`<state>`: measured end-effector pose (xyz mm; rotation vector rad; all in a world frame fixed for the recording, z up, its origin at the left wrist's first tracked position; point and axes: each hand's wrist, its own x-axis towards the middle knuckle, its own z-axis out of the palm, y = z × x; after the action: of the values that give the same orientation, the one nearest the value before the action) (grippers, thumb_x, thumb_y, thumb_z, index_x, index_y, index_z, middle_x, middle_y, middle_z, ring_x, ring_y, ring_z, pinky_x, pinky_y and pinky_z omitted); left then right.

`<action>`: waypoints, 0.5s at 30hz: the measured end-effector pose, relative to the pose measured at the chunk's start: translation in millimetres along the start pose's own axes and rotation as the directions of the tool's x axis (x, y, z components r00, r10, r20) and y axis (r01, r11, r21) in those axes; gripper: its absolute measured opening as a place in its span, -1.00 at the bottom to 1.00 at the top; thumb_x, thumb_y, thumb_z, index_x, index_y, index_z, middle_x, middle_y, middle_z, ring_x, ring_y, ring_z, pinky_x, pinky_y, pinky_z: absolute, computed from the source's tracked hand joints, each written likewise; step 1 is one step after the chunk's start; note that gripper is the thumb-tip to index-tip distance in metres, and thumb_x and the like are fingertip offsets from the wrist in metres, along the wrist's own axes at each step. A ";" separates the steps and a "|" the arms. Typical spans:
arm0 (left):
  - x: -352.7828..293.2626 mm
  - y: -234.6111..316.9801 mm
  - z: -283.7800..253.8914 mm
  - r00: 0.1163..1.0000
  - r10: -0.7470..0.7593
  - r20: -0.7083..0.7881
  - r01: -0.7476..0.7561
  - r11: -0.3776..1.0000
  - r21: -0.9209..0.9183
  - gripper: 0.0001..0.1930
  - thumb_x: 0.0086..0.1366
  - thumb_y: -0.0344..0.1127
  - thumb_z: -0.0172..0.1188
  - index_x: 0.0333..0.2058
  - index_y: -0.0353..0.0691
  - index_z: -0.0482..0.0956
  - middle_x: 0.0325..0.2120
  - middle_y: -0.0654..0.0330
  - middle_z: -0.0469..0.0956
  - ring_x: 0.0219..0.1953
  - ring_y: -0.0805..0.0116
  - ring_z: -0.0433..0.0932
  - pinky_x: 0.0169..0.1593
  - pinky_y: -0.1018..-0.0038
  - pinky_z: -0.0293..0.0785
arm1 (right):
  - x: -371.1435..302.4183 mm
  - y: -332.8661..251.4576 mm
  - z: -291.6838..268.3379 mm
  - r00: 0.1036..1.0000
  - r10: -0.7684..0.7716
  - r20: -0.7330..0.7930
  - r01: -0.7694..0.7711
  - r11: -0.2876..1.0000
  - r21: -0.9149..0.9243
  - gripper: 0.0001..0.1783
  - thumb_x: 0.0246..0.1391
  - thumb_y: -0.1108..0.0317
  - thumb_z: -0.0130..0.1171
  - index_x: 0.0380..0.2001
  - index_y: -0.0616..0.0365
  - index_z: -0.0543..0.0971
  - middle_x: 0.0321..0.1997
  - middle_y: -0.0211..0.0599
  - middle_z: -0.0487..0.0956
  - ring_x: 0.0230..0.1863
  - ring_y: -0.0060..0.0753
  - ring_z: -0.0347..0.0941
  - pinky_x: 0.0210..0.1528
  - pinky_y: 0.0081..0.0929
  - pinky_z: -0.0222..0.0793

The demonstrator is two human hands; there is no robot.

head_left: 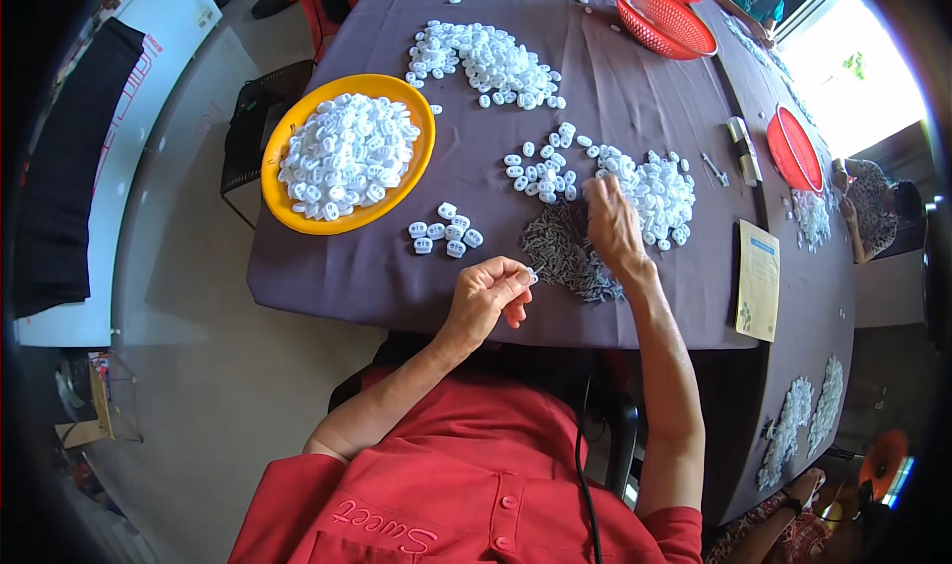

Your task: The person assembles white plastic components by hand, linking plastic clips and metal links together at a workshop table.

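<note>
My left hand (486, 298) is closed in a pinch on a small white plastic piece (534, 276), just above the table's near edge. My right hand (615, 229) reaches forward over a heap of small grey metal pins or screws (561, 247). Its fingertips are blurred, beside a pile of white oval plastic pieces (654, 195); whether they hold anything does not show. A looser group of white pieces (543, 175) lies just left of those fingers. Several more pieces (455, 234), with dark openings facing up, sit left of the metal heap.
A yellow plate (426, 157) heaped with white pieces stands at left, with another pile (486, 58) beyond it. Red baskets (684, 40) are at the far right. A tan envelope (758, 278) lies at right. Other people (873, 207) sit along the table's right side.
</note>
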<state>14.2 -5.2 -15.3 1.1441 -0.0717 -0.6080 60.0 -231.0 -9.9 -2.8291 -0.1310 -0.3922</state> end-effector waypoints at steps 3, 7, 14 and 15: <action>-1.2 -2.2 -2.1 1.000 0.013 -0.020 -0.013 1.000 -0.012 -0.84 0.23 -0.33 0.12 -0.39 -0.32 0.52 -0.62 0.22 0.51 -0.68 0.55 0.45 -0.64 0.64 0.39 | -6.3 -16.0 -11.8 0.971 0.198 -0.137 -0.149 0.940 0.306 -0.76 -0.01 0.63 -0.12 -0.25 0.23 0.45 -0.37 -0.16 0.48 -0.42 -0.29 0.47 -0.43 -0.35 0.38; -5.4 -3.7 -3.4 0.997 0.030 -0.071 -0.031 0.999 -0.024 -0.86 0.21 -0.36 0.14 -0.40 -0.33 0.53 -0.62 0.20 0.51 -0.70 0.54 0.45 -0.65 0.63 0.39 | -41.1 -47.6 -10.5 0.892 0.449 0.053 -0.266 0.427 0.864 -0.75 0.05 0.64 -0.05 -0.20 0.24 0.51 -0.39 -0.29 0.57 -0.48 -0.53 0.50 -0.46 -0.55 0.46; -5.5 -5.8 6.1 0.994 0.061 -0.091 -0.061 0.998 0.008 -0.86 0.21 -0.37 0.13 -0.41 -0.34 0.54 -0.64 0.22 0.51 -0.71 0.57 0.44 -0.66 0.66 0.36 | -85.5 -80.6 -1.8 0.799 0.523 0.296 -0.274 -0.123 0.954 -0.78 0.05 0.59 0.06 -0.19 0.28 0.53 -0.28 -0.19 0.59 -0.34 -0.45 0.54 -0.29 -0.53 0.52; -5.6 -5.6 6.8 0.993 0.061 -0.100 -0.059 0.998 0.017 -0.86 0.20 -0.36 0.14 -0.40 -0.33 0.55 -0.63 0.22 0.51 -0.71 0.55 0.44 -0.66 0.65 0.37 | -88.3 -81.1 -1.1 0.803 0.519 0.295 -0.266 -0.130 0.955 -0.77 0.05 0.59 0.05 -0.19 0.28 0.54 -0.28 -0.19 0.59 -0.33 -0.44 0.54 -0.27 -0.53 0.52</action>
<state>4.7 -9.7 -15.9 1.1805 -0.0243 -0.4966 -35.3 -158.2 -12.2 -1.1618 0.3931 -0.2238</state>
